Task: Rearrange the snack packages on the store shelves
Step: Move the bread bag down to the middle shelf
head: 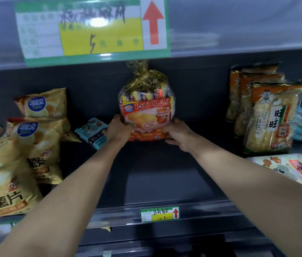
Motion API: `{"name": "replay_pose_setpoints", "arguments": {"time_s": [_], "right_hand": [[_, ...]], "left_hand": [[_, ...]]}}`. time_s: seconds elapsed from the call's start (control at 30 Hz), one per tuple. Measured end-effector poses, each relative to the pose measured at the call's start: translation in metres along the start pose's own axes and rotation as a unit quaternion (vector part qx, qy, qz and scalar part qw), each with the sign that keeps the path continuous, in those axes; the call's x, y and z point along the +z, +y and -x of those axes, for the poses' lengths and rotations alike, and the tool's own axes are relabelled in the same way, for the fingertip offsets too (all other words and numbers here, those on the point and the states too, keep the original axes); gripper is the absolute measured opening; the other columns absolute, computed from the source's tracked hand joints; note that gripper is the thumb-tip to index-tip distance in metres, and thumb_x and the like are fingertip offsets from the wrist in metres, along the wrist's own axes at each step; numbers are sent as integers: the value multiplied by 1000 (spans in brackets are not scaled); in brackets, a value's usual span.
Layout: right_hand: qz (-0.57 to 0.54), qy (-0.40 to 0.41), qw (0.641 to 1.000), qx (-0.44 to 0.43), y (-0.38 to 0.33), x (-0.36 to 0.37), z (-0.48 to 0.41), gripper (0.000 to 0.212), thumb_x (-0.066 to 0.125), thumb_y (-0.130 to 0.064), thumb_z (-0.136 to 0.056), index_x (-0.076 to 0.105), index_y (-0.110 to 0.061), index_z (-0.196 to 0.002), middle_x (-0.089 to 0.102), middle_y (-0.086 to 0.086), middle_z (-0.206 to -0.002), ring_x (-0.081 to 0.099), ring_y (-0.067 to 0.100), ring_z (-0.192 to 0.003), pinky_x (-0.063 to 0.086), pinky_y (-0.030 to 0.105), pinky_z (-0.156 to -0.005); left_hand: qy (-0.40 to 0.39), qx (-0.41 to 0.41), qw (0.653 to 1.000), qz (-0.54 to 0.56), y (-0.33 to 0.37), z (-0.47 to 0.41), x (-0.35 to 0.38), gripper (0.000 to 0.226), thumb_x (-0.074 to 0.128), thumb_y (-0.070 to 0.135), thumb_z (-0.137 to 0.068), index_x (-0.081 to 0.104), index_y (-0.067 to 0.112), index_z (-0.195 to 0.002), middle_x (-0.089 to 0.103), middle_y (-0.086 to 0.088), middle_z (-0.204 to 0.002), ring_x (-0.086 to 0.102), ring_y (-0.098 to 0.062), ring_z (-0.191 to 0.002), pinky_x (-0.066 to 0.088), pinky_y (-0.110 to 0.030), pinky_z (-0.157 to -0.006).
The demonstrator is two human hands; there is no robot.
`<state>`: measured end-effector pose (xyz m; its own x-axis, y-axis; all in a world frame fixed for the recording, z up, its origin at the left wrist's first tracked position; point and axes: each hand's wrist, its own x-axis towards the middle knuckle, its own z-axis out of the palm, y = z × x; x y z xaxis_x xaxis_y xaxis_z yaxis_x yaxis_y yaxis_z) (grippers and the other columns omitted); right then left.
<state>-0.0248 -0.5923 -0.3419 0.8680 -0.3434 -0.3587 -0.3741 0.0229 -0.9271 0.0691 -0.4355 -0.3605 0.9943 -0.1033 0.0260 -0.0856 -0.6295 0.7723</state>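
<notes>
Placing step: left hand [117, 127] and right hand [179, 133] clasped the gold-tied red plastic cake bag [146, 108] at 12 o'clock; next, likely square it, release.

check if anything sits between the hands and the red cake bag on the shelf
Nothing visible does. The left hand and right hand grip the red cake bag at its lower corners.

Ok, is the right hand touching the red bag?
Touching: the head view shows the right hand gripping the red bag at its lower right corner, with no gap between them.
</notes>
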Motion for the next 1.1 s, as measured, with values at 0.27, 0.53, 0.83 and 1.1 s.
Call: {"name": "replay_pose_setpoints", "arguments": {"time_s": [0.27, 0.53, 0.83, 1.1], "right_hand": [[3, 5, 1000, -4, 2, 8, 9, 36, 51, -7, -90, 46, -19, -124, 59, 2, -125, 54, 18, -115, 47, 32, -87], [32, 11, 999, -12, -3, 15, 44, 29, 54, 0, -88, 52, -29, -84, 64, 0, -103, 55, 21, -115, 46, 35, -100], [69, 42, 997, -20, -5, 19, 86, 34, 57, -3, -85, 57, -18, -116, 63, 5, -111, 57, 18, -101, 48, 32, -91], [80, 21, 994, -78, -16, -6, 151, 34, 56, 3, -86, 58, -5, -119, 64, 16, -113, 57, 22, -101, 43, 26, -84]], "left_hand": [[26, -25, 998, -42, 7, 10, -5, 25, 56, 25, -85, 54, 11, -106, 64, -11, -107, 56, -32, -105, 28, -44, -106], [32, 6, 999, -13, 8, 34, -18, 25, 50, 23, -93, 48, 4, -110, 58, -17, -115, 58, -34, -104, 45, -47, -94], [0, 19, 999, -31, 19, 81, -37, 33, 53, 26, -94, 52, 2, -116, 58, -15, -120, 57, -30, -109, 43, -35, -88], [-65, 72, 995, 4, 62, 146, -52, 24, 54, 8, -91, 57, 0, -113, 64, -16, -113, 59, -30, -106, 44, -28, -83]]}}
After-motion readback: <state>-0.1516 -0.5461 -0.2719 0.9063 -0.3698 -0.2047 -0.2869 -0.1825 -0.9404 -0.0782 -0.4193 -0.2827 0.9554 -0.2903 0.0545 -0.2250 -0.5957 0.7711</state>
